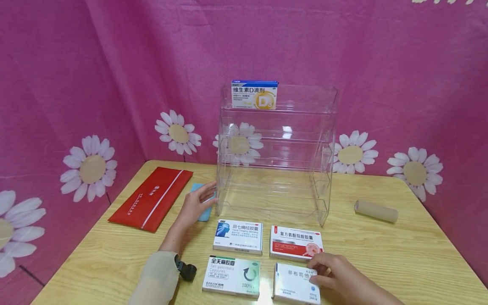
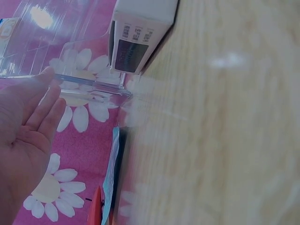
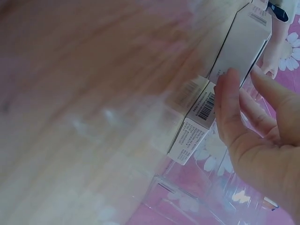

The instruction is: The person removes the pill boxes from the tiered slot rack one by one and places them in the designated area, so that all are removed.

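My left hand is at the lower left side of a clear stepped acrylic rack, fingers extended along its side panel. A blue flat item lies partly behind that hand. My right hand is at the right end of a white medicine box, fingertips and thumb right at its edge. Beyond that box lies a red-and-white medicine box. To the left are a blue-and-white medicine box and a green-and-white medicine box. A vitamin D box stands on the rack's top tier, at its left end.
A red pouch lies on the left of the wooden table. At the right is a brown cardboard tube. A pink curtain with daisies hangs behind and at both sides. My left wrist wears a black band.
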Available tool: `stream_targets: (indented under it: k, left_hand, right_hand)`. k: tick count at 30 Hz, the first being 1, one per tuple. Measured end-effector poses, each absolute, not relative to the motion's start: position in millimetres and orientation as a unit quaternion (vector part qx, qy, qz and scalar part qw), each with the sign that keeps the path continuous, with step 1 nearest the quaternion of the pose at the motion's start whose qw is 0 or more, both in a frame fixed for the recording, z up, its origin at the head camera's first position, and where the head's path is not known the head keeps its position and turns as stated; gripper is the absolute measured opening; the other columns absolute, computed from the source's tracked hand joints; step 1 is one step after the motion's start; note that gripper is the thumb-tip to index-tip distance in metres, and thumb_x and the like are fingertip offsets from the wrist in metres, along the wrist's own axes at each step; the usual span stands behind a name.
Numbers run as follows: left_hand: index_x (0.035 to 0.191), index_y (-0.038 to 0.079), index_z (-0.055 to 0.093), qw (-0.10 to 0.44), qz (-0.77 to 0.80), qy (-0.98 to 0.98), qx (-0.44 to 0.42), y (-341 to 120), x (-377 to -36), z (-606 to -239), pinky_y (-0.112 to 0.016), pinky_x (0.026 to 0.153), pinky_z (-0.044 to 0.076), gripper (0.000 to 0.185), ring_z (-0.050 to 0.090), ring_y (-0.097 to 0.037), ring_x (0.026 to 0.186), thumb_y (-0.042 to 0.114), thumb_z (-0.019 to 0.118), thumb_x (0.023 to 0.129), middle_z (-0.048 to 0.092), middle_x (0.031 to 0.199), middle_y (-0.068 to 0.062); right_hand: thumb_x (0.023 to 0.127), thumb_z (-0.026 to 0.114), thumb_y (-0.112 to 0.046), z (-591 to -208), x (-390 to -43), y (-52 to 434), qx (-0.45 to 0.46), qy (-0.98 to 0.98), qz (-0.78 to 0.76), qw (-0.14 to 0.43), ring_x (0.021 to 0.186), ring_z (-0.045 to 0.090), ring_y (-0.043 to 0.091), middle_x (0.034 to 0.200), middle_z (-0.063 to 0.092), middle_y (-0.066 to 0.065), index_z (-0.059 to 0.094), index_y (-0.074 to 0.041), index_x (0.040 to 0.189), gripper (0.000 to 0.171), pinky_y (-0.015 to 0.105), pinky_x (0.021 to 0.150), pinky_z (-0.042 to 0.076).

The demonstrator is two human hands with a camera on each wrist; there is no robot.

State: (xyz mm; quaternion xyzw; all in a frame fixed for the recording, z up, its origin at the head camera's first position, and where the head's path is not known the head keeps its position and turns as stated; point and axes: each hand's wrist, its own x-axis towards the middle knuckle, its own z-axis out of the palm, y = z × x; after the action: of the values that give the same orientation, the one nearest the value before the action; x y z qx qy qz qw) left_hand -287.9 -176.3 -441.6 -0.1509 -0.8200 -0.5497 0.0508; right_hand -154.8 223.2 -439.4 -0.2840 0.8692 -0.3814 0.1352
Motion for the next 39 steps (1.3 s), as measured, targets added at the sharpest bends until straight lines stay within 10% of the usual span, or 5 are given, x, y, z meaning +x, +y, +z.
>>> stream_targets:
  k: [14,39]
  left_hand:
    - [0.144,0.004,0.047,0.049,-0.546,-0.824,-0.144,-175.3,-287.4,-441.6,-0.035,0.101,0.052,0.056,0.055,-0.033,0.131,0.004,0.065,0.092,0.055,0.141,-0.020]
    - [0.143,0.003,0.047,0.052,-0.547,-0.822,-0.151,-176.3,-287.0,-441.0,-0.034,0.101,0.053,0.054,0.056,-0.035,0.129,0.004,0.065,0.092,0.055,0.141,-0.022]
  right_hand:
    - [0.089,0.071,-0.021,-436.8,-152.8,224.9,-0.260,0.879,-0.375,0.139,0.076,0.052,-0.006,0.089,0.066,-0.005,0.068,-0.007,0.102,0.019,0.015,0.065,0.049]
    - [0.081,0.075,0.003,-357.8,-246.3,209.5,-0.325,0.858,-0.352,-0.183,0.080,0.064,-0.002,0.092,0.073,0.010,0.069,-0.002,0.101,0.022,0.019,0.065,0.061]
